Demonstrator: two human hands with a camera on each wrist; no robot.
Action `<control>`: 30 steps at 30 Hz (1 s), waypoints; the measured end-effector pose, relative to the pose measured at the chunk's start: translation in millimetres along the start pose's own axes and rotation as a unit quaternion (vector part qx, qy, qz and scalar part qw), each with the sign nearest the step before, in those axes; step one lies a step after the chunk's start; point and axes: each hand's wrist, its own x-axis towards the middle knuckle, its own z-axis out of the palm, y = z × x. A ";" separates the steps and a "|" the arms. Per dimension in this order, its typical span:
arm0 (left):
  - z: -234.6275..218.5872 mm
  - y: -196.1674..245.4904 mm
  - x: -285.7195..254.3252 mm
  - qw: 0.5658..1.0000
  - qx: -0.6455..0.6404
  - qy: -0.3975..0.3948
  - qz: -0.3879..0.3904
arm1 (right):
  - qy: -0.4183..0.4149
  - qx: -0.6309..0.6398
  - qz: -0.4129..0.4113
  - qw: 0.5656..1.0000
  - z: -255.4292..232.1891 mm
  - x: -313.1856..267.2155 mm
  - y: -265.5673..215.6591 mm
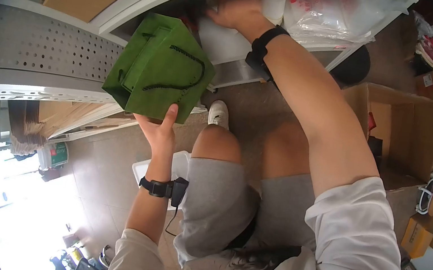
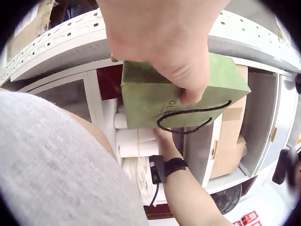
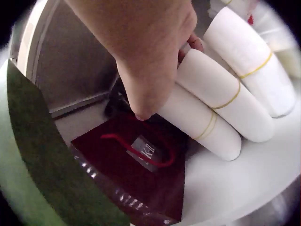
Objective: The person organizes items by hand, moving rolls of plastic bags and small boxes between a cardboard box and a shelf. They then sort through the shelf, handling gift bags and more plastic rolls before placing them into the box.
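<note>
My left hand (image 1: 159, 130) grips a green paper bag (image 1: 181, 75) by its lower edge, the thumb lying on its front face. A dark cord handle (image 2: 197, 113) hangs across the bag. Inside the cabinet, my right hand (image 3: 150, 61) reaches in beside several white rolls (image 3: 221, 89) with yellow bands. Its thumb points down over a dark red bag (image 3: 127, 155) with a red cord handle, and fingertips show at the end of one roll. Most of the right fingers are hidden, and I cannot tell whether they hold anything.
Clear plastic packaging (image 1: 328, 16) lies right of the rolls. A perforated metal shelf edge (image 1: 48, 47) runs along the left. An open cardboard box (image 1: 406, 132) stands on the floor at the right. Below the cabinet is a black fan (image 2: 228, 197).
</note>
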 end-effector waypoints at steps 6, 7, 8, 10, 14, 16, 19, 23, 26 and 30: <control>6.0 0.1 -0.9 1.000 0.010 -0.012 -0.005 | -0.041 0.019 -0.039 0.998 6.4 15.2 -0.2; 5.0 -0.6 -0.3 1.000 0.011 -0.016 -0.006 | -0.068 0.013 -0.063 0.996 -5.2 17.5 0.9; 3.6 -1.8 -0.2 1.000 0.018 -0.014 -0.004 | -0.095 0.006 -0.088 0.992 -16.2 18.0 1.0; 1.6 -3.7 0.5 1.000 0.024 -0.015 -0.002 | -0.105 -0.004 -0.089 0.991 -19.9 21.6 -2.3; -5.2 -5.4 0.7 0.999 0.037 -0.013 0.009 | -0.064 -0.019 -0.096 0.993 -10.6 26.9 -7.2; -8.9 -6.1 0.0 0.999 0.041 -0.010 0.011 | -0.086 0.003 -0.096 0.992 -6.3 35.3 -5.3; -12.1 -6.0 -2.3 0.999 0.036 0.000 0.010 | -0.103 0.036 -0.089 0.990 7.7 52.2 -0.6; -13.3 -2.8 -3.5 0.999 0.035 0.005 0.003 | -0.080 0.042 -0.026 0.996 -1.6 41.3 -3.6; -10.6 0.8 -3.4 0.999 0.038 0.002 0.006 | -0.079 0.034 -0.012 0.996 5.2 40.8 -9.5; -7.9 6.9 -4.7 0.999 0.044 0.000 0.007 | -0.056 0.067 -0.061 0.994 19.1 38.2 -4.4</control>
